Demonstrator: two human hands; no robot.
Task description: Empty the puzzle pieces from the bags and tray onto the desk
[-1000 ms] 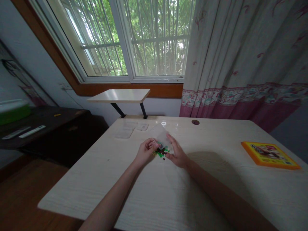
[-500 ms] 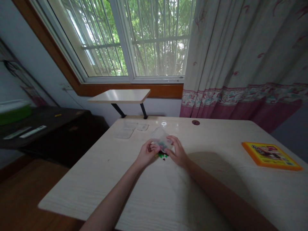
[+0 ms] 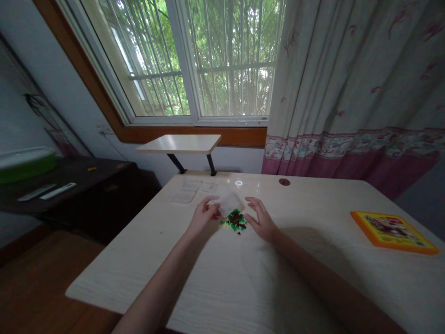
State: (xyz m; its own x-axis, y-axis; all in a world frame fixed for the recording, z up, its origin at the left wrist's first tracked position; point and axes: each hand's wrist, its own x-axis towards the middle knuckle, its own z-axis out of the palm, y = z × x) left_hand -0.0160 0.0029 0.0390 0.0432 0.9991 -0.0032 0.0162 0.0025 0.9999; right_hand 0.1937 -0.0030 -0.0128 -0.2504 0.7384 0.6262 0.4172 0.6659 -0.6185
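A small pile of green, brown and pale toy bricks lies on the light wooden table, between my hands. My left hand pinches a clear plastic bag by its near corner, holding it just above and behind the pile. My right hand rests to the right of the pile with fingers spread, holding nothing and apart from the bag.
Other clear plastic bags lie flat near the table's far left edge. An orange-rimmed box sits at the right. A cable hole is near the back edge. A small shelf juts out under the window. A dark cabinet stands left.
The bricks now lie in the open on the table and the bag looks empty. My right hand has let go of the bag and opened; the left keeps hold of it.
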